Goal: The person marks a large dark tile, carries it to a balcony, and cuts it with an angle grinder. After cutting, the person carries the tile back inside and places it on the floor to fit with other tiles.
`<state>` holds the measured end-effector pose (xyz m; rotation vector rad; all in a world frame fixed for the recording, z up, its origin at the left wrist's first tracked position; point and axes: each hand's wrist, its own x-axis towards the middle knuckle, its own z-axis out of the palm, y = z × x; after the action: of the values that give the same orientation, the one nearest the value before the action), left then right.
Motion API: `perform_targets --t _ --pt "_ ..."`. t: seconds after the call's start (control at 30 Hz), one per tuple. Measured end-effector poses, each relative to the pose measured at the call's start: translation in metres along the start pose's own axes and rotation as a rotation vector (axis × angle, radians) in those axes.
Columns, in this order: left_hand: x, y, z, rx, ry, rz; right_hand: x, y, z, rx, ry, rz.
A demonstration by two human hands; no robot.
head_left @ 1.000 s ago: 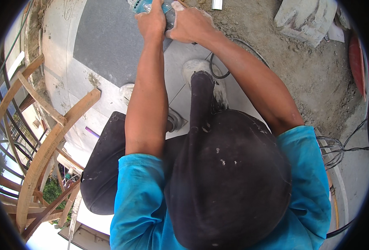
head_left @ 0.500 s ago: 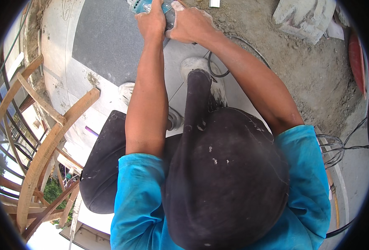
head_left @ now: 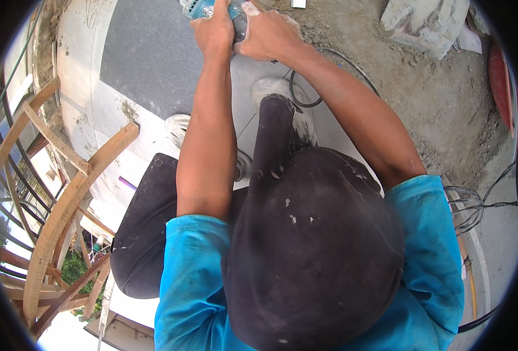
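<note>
My left hand (head_left: pixel 215 29) and right hand (head_left: pixel 273 34) are both wrapped around a teal power tool (head_left: pixel 198 8), at the far right side of the dark grey slab (head_left: pixel 148 58). A dark cable (head_left: pixel 311 106) loops right of the slab.

Tile (head_left: pixel 148 64) lies on the floor (head_left: pixel 74 76). Tool (head_left: pixel 195 8), held between left hand (head_left: pixel 214 32) and right hand (head_left: pixel 270 34), sits over the tile's far right side; contact cannot be told. Left shoe (head_left: pixel 178 128) is just beside the tile's near edge, right shoe (head_left: pixel 270 88) right of the tile. Sand (head_left: pixel 399 88) borders the floor's right edge, with a slab (head_left: pixel 428 23) at its far right corner. Cable (head_left: pixel 358 68) passes beneath the right forearm (head_left: pixel 355 108). Frame (head_left: pixel 54 240) stands at the floor's near left.
</note>
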<state>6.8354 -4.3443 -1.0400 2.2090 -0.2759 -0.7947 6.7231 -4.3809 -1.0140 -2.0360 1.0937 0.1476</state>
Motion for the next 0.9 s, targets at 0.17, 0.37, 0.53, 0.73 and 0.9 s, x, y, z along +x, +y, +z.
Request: perform_targets --t 0.17,0.37,0.53,0.73,0.9 --pt "-0.005 0.001 0.000 0.019 0.006 0.002 -0.002 0.001 0.001 -0.020 0.005 -0.003" --pt "-0.009 0.003 0.000 0.061 -0.026 0.008 -0.006 0.002 -0.001 -0.012 -0.008 0.025" --pt "-0.005 -0.003 -0.001 0.154 -0.001 0.021 -0.010 -0.001 -0.014 0.018 -0.012 0.026" --pt "-0.005 -0.006 0.001 0.197 0.012 0.056 -0.010 0.004 -0.013 0.108 -0.016 0.072" --pt "-0.006 -0.007 0.002 0.217 0.018 0.033 -0.012 0.003 -0.016 0.082 -0.035 0.077"
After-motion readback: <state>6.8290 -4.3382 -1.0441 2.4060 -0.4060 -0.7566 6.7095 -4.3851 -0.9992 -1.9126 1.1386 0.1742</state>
